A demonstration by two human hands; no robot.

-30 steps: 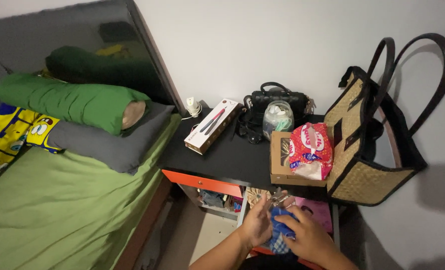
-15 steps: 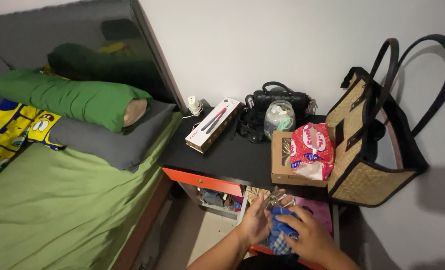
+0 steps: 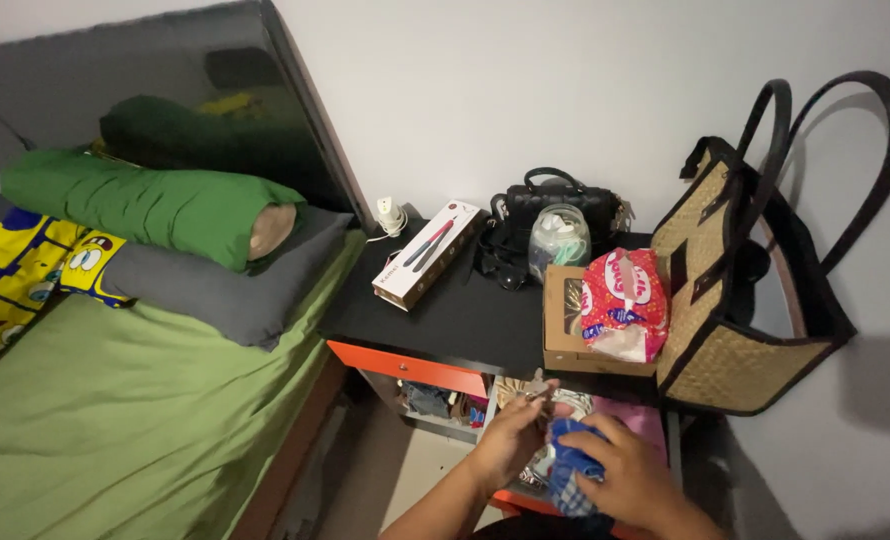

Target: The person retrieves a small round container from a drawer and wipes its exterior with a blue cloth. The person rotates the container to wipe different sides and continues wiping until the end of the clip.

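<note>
Beside the green-sheeted bed (image 3: 115, 420) stands a black table (image 3: 455, 320) with an orange front edge, and everything else sits around it. On its top lie a long white box (image 3: 427, 254), a black handbag (image 3: 555, 205), a clear jar (image 3: 559, 238), and a cardboard box (image 3: 570, 320) with a red and white packet (image 3: 623, 305) leaning on it; a woven bag (image 3: 735, 290) with dark handles stands at the table's far end against the wall. Below the table's front edge, over an open drawer of clutter, my right hand (image 3: 630, 480) has its fingers curled around a bunched blue cloth (image 3: 570, 470). My left hand (image 3: 510, 440) meets it there, fingers pinched narrow on something small and metallic that I cannot make out.
</note>
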